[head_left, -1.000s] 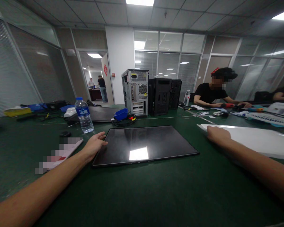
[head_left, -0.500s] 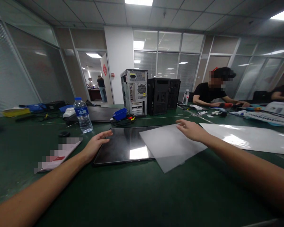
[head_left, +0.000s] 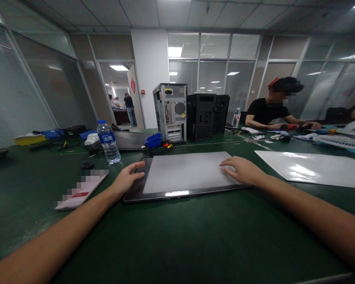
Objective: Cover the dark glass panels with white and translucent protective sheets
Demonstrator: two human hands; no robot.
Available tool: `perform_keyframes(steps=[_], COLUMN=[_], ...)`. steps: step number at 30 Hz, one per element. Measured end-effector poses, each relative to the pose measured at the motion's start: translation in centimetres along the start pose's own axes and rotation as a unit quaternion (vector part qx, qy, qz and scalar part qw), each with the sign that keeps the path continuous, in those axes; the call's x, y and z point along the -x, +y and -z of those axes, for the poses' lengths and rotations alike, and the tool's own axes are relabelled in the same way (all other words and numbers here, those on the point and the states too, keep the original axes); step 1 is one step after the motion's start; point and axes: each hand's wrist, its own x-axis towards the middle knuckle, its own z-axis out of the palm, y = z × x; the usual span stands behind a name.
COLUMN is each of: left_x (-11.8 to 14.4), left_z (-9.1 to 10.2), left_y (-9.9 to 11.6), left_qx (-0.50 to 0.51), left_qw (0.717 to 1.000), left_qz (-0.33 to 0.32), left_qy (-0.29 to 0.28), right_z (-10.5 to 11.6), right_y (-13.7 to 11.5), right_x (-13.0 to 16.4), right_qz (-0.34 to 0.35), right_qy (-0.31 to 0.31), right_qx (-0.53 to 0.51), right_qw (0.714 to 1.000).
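Left hand (head_left: pixel 127 178) released, thumb apart from fingers, at left edge of black flat panel (head_left: pixel 136 192); firm contact unclear. Right hand (head_left: pixel 241 169) also loose, fingers spread over right part of translucent white sheet (head_left: pixel 183 171), pinching nothing visible; can't tell if fingertips press down. Sheet lies on panel, leaving left and near strips bare. Panel flat on green desk (head_left: pixel 177 240), between both hands. Bottle (head_left: pixel 108 142) upright behind left hand; glossy white sheet (head_left: pixel 316 169) right of panel.
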Motion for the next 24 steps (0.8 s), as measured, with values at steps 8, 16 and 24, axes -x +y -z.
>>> perform_keyframes(steps=[8, 16, 24], left_x=[-0.2, -0.2, -0.2], left_z=[0.2, 0.2, 0.1], left_y=[-0.6, -0.6, -0.2], left_qx=[-0.035, -0.038, -0.026], left_qw=[0.999, 0.999, 0.999], left_qz=[-0.008, 0.015, 0.033], left_qy=[0.002, 0.018, 0.015], right_z=[-1.0, -1.0, -0.1], right_y=[0.2, -1.3, 4.2], right_x=[0.8, 0.8, -0.2], right_qz=[0.038, 0.040, -0.061], right_qy=[-0.054, -0.054, -0.009], right_qx=[-0.058, -0.063, -0.016], right_qw=[0.996, 0.996, 0.998])
